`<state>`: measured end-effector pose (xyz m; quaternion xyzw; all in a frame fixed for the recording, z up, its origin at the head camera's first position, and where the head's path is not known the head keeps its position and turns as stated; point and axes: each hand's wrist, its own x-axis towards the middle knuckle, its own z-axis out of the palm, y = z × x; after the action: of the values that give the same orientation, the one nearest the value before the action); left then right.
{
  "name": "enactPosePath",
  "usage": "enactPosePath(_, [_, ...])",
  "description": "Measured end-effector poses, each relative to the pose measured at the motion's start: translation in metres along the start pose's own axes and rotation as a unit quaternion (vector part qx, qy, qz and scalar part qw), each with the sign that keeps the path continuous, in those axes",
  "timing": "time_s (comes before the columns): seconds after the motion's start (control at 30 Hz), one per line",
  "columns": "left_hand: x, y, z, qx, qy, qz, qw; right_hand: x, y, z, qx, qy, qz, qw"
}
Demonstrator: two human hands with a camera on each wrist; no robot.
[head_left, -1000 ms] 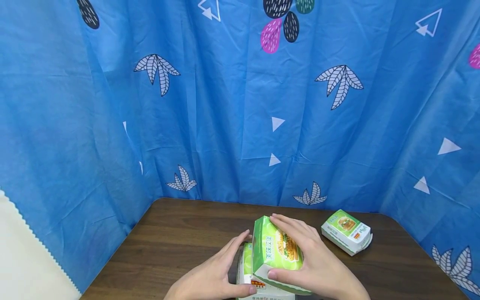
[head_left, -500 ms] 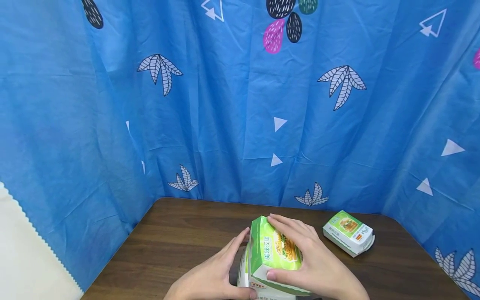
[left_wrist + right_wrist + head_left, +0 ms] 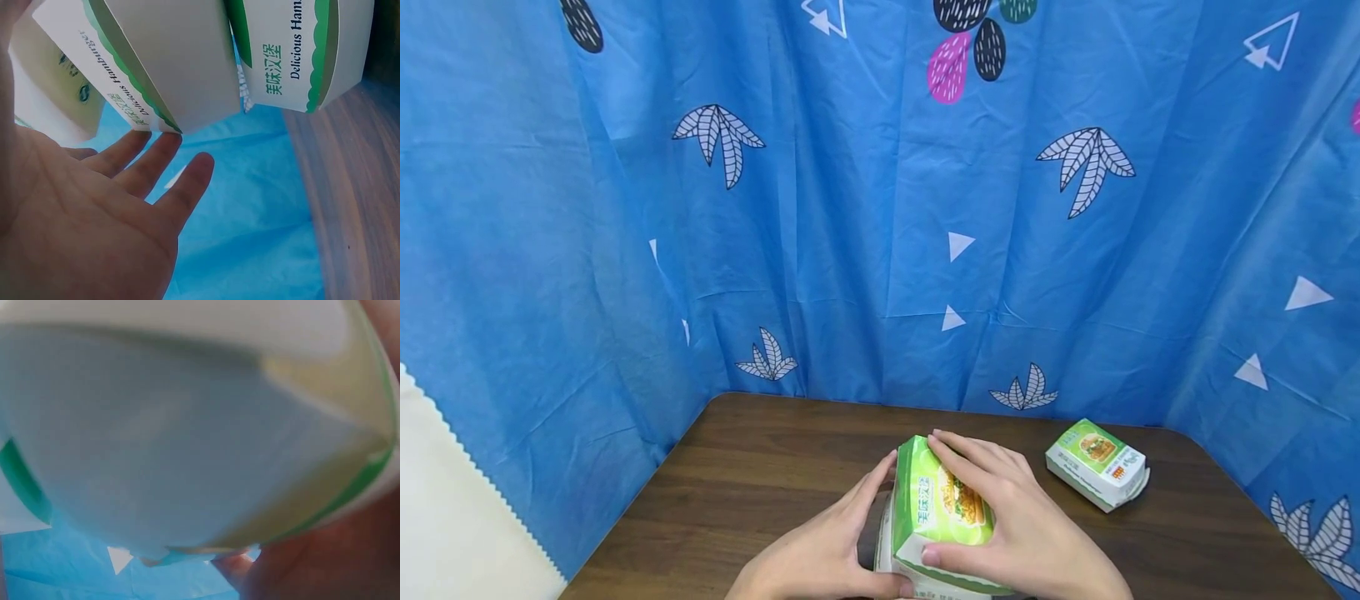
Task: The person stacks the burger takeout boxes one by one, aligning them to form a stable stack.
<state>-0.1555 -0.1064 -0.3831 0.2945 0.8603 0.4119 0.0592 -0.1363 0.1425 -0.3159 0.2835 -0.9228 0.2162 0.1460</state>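
One upper box is at the bottom middle of the head view, green on top with a burger picture and white toward its base. It is tilted and overlaps the lower box, which shows as a white strip along its left and near edges; whether the two touch cannot be told. The right hand grips the upper box, fingers over the top and thumb on the near side. The left hand is spread along the left side of both, its thumb at the near face of the lower box. Well apart, near the far right of the table, lies a third box. A patterned blue curtain hangs behind, and a white cloth shows at lower left.

The left wrist view has the left hand's fingers parted and not closed round anything, two fingertips at the edge of a middle carton lettered "Delicious Hamburger". A left carton and a right carton flank it; which of them is which in the head view cannot be told.

From the right wrist, a pale, blurred, green-edged face, apparently the upper box, takes up most of the view. Part of the right hand shows at lower right, with curtain below.
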Motion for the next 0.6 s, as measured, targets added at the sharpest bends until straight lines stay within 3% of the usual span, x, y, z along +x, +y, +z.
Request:
enactPosePath(0.2, [-0.001, -0.0016, -0.0001, 0.017, -0.002, -0.005, 0.9998, -0.0004, -0.0005, 0.0019, -0.001, -0.014, 0.003, 0.9999])
enactPosePath(0.6, [0.0, -0.0013, -0.0018, -0.024, -0.012, -0.011, 0.9996, 0.0027, 0.0036, -0.0005, 0.012, 0.038, -0.052, 0.9978])
